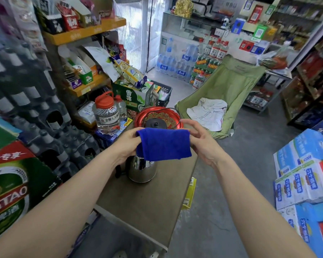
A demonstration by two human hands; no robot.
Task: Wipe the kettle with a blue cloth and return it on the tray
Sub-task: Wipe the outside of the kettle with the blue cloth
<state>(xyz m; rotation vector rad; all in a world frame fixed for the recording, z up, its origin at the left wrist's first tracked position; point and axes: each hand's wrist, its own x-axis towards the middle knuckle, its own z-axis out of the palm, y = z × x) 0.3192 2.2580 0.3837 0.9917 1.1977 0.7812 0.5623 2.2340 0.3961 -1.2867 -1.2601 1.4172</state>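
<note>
A folded blue cloth [163, 144] hangs in the air between my two hands. My left hand [128, 144] pinches its left edge and my right hand [199, 141] pinches its right edge. Below the cloth a shiny steel kettle [142, 170] with a black handle stands upright on the brown table [147, 205]; its top is hidden by the cloth. Behind it, at the table's far end, lies a round red tray [138, 116] with the kettle's black base [156, 124] and cord on it.
A large clear jug with a red cap [105, 112] stands left of the tray. Beer crates [7, 183] and bottle packs crowd the left side. A green folding chair [226, 94] sits beyond the table, and blue-and-white boxes [304, 174] are stacked on the right.
</note>
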